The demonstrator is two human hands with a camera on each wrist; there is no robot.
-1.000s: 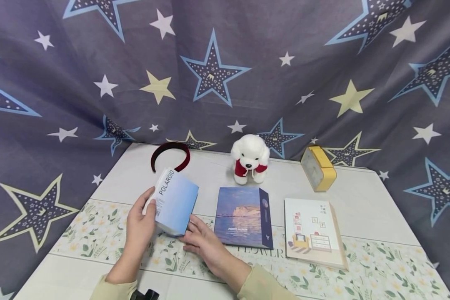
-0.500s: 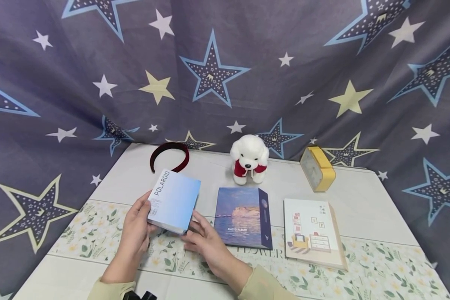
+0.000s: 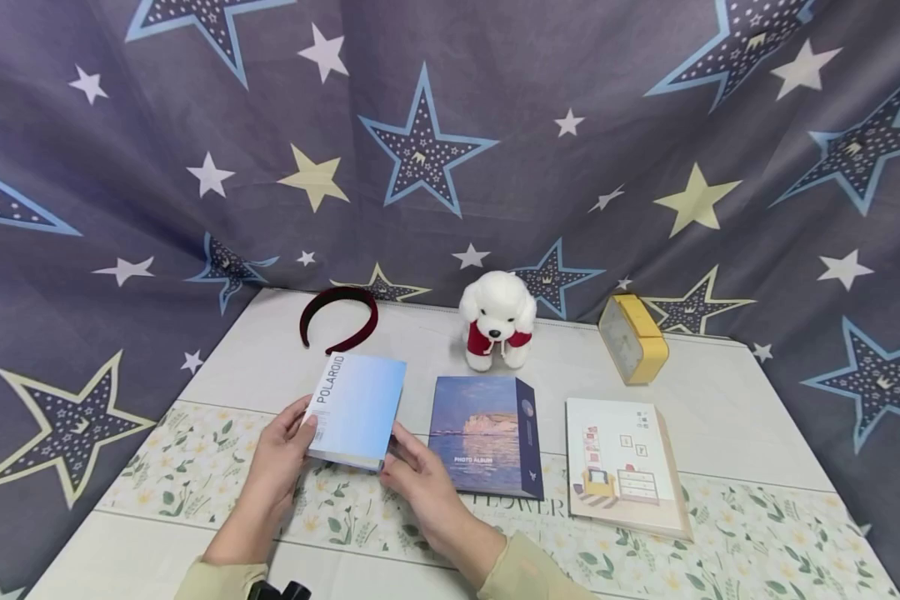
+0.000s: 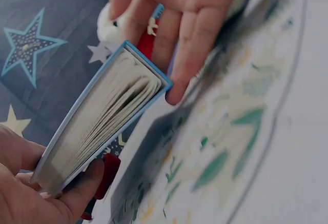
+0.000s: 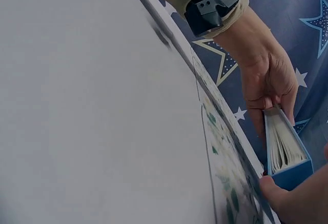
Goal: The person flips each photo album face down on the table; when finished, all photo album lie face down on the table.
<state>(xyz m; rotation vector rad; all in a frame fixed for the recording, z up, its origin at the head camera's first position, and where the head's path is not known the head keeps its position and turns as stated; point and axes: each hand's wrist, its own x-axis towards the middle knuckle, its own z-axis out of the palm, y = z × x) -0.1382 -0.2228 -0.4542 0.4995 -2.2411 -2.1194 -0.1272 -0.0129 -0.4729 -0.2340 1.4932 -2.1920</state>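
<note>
A light-blue photo album (image 3: 360, 408) marked POLAROID is held tilted above the table, its cover facing up. My left hand (image 3: 277, 454) grips its left edge, thumb on one cover and fingers on the other, as the left wrist view shows. My right hand (image 3: 431, 492) is at the lower right corner; its fingers (image 4: 187, 55) look extended and touch the spine side. The album's page block (image 4: 102, 116) shows several pages between the covers. Just right of it lies a dark-blue photo album (image 3: 480, 437) with a seaside painting on its cover.
Behind the held album lies a dark-red headband (image 3: 360, 335). A white plush dog (image 3: 497, 321) in red stands at the back middle, with a yellow clock (image 3: 636, 340) farther right. A book with a room drawing (image 3: 626, 462) lies at the right. A starry curtain (image 3: 450, 242) closes the back.
The POLAROID album has turned so its cover shows more squarely, and its top has come down off the headband. My right fingers have shifted slightly up along its right side.
</note>
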